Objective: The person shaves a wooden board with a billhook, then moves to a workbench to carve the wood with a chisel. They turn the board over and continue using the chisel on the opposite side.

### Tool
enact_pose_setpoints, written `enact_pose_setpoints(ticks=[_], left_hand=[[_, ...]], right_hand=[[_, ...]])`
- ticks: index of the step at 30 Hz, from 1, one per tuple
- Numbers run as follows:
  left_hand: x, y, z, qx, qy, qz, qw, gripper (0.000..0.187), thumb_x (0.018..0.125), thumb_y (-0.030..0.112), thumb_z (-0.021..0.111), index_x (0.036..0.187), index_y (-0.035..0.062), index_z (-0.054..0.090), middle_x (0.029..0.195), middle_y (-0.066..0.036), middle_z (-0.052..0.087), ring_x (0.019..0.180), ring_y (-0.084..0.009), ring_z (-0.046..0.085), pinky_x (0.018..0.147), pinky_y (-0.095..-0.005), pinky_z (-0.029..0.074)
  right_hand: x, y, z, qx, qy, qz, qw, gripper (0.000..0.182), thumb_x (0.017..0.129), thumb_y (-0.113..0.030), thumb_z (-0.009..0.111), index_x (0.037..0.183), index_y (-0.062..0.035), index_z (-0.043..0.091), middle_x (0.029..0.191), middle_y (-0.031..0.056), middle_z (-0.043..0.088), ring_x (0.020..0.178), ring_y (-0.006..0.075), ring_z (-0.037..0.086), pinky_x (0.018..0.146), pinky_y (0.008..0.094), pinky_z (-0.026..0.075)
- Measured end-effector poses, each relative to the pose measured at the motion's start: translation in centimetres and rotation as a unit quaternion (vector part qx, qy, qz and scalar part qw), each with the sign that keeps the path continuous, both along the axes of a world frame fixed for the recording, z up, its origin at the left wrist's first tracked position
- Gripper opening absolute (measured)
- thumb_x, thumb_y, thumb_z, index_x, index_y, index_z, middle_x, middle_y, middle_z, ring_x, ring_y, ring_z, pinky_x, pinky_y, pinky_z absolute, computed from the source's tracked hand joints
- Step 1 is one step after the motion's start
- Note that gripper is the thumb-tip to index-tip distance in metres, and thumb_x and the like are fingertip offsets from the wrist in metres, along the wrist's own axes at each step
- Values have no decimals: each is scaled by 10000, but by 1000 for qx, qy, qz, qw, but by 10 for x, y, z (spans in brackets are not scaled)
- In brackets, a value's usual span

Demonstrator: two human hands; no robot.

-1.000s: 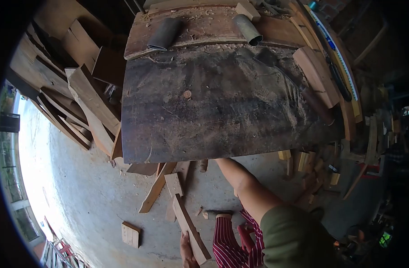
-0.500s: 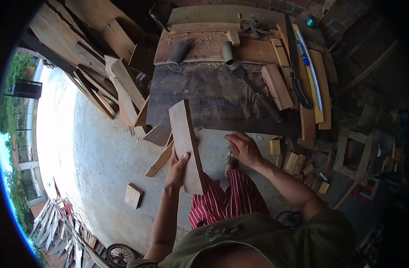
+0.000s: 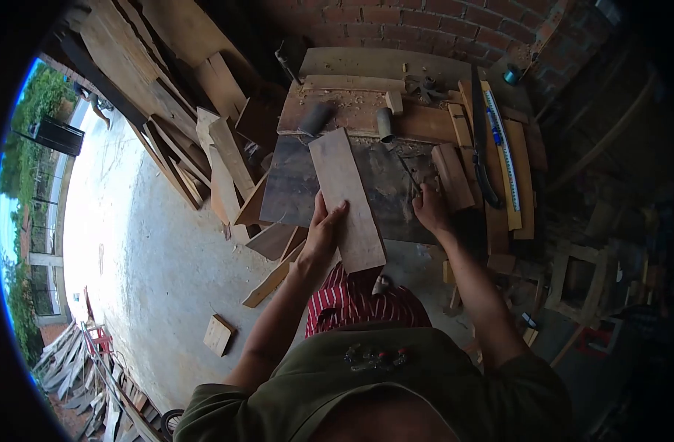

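My left hand (image 3: pixel 326 228) grips a flat wooden board (image 3: pixel 348 199) by its left edge, thumb on its face. The board is tilted in front of the workbench (image 3: pixel 278 188), its upper end over the bench top. My right hand (image 3: pixel 431 210) is at the bench's front right, its fingers closed around a long-handled tool (image 3: pixel 406 168) with a dark, narrow shank. The hand hides most of the tool's handle. Just beyond this hand lies a thick wooden block (image 3: pixel 452 177).
Two dark metal cylinders (image 3: pixel 384 125) sit among shavings on the bench. A handsaw (image 3: pixel 481 147) and yellow-edged strip (image 3: pixel 505 158) lie at right. Planks (image 3: pixel 230 155) lean at left; an offcut (image 3: pixel 218 335) is on the floor. A person (image 3: pixel 94 103) is outside, far left.
My right hand has moved forward to the bench and closed on the long-handled tool. My left hand has carried the board forward and to the right, turning its broad face more upward.
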State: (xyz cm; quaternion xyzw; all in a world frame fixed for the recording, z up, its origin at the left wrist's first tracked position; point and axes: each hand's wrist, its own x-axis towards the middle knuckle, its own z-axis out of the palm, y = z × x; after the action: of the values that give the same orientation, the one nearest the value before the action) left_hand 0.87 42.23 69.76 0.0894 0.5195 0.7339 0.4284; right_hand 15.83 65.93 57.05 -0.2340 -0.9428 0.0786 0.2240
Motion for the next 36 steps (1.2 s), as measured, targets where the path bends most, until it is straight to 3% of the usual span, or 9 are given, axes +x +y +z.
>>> enact_pose_setpoints(ticks=[3, 6, 12, 14, 18, 21, 23, 24, 36], left_hand=[[-19, 11, 5, 3, -3, 1, 1000, 537, 981, 178, 604, 1444, 103, 341, 1303, -91, 536, 1128, -198, 575, 932, -333, 493], [-56, 24, -11, 68, 42, -46, 996, 523, 939, 157, 664, 1369, 56, 384, 1273, -100, 566, 1143, -205, 580, 1022, -373, 441], [-117, 56, -49, -102, 319, -108, 936, 337, 922, 119, 680, 1208, 57, 513, 1183, -58, 599, 1038, -185, 595, 944, -331, 463], [-110, 75, -67, 51, 151, -50, 986, 285, 896, 94, 685, 1133, 73, 528, 1136, -34, 573, 1006, -176, 566, 955, -301, 437], [-104, 85, -122, 72, 393, 7, 917, 365, 818, 79, 724, 1121, 58, 522, 1206, -71, 479, 1112, -174, 495, 1009, -323, 396], [-98, 73, -126, 48, 48, 13, 998, 475, 791, 16, 693, 1230, 50, 515, 1316, -130, 453, 1246, -258, 463, 1063, -389, 383], [-92, 53, -112, -89, 603, -82, 788, 597, 801, -25, 633, 1365, 58, 453, 1456, -189, 382, 1369, -355, 381, 1136, -441, 337], [-93, 40, -108, -92, 601, -77, 790, 597, 801, -25, 633, 1365, 58, 453, 1456, -189, 382, 1369, -355, 381, 1136, -441, 337], [-42, 3, -106, -72, 483, -264, 832, 1069, 790, 201, 693, 1543, -47, -25, 1605, -270, 106, 1474, -414, 204, 1210, -422, 221]], right_hand=[[9, -21, 39, -594, 98, -96, 793, 276, 990, -270, 580, 980, 6, 586, 628, 2, 483, 466, 124, 504, 421, 318, 408], [6, -27, 81, -718, 119, -161, 667, 286, 994, -296, 588, 967, -12, 609, 621, -36, 462, 469, 72, 465, 412, 283, 393], [-30, -34, 122, -693, 63, -116, 709, 412, 975, -396, 614, 1077, 2, 650, 633, -17, 534, 463, 54, 478, 399, 240, 396], [-53, -36, 135, -739, 93, -131, 654, 500, 956, -474, 612, 1127, -5, 643, 707, 10, 613, 471, 39, 484, 400, 228, 393], [-94, -41, 131, -794, 114, -166, 574, 567, 906, -506, 662, 1183, -13, 627, 799, 57, 670, 527, 77, 553, 448, 272, 439], [-118, -59, 94, -575, 175, -58, 797, 425, 824, -366, 730, 998, 9, 632, 805, 169, 688, 681, 278, 666, 629, 412, 522], [-123, -65, 87, -450, 76, -91, 885, 408, 811, -340, 721, 969, 21, 615, 804, 218, 675, 705, 326, 673, 644, 422, 527], [-125, -66, 85, -306, -20, -121, 944, 392, 798, -313, 712, 941, 34, 598, 804, 267, 662, 728, 375, 679, 658, 431, 532], [-119, -101, 44, -280, -7, -76, 957, 519, 882, -305, 678, 1217, 59, 520, 877, 305, 659, 834, 457, 666, 686, 490, 553]])
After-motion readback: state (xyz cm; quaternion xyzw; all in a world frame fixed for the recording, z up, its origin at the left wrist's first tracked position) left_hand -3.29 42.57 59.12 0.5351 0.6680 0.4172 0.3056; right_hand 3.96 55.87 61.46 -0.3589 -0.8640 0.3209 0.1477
